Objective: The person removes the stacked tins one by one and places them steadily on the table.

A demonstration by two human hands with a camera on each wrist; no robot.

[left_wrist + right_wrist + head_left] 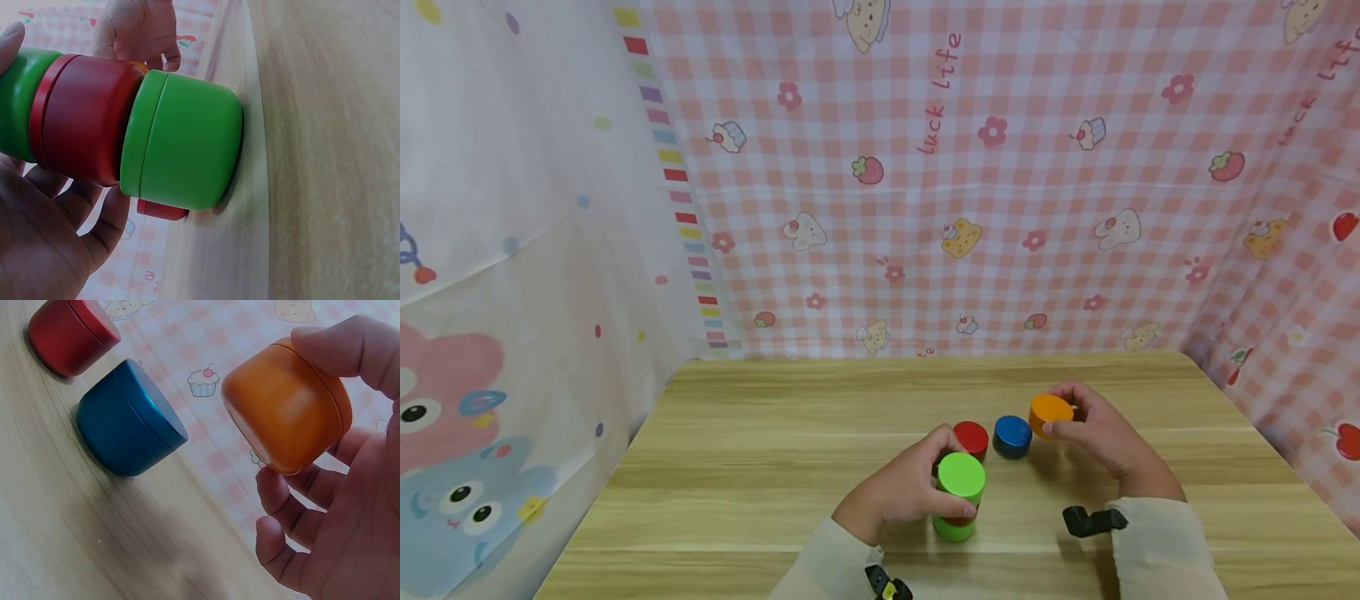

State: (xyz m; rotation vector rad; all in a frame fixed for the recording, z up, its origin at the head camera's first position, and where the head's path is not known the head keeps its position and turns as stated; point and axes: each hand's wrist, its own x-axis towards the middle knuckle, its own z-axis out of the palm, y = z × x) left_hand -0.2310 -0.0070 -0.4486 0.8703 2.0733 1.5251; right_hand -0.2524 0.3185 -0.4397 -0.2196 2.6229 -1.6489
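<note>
A stack of three small lidded tins stands on the table. The bottom tin is green [187, 140], a red tin [87, 119] sits on it, and another green tin [961, 475] tops the stack. My left hand [898, 487] grips the top green tin from the left, its thumb on the near side and fingers behind. Farther right, my right hand [1101, 425] holds an orange tin [284, 406] between thumb and fingers. In the right wrist view, that tin is tilted and lifted off the table.
A blue tin [1012, 437] stands on the wooden table [760, 450] just left of the orange one. Another red tin [972, 440] is behind the stack, partly hidden by my left hand. A pink checked curtain [925, 208] hangs along the table's far edge.
</note>
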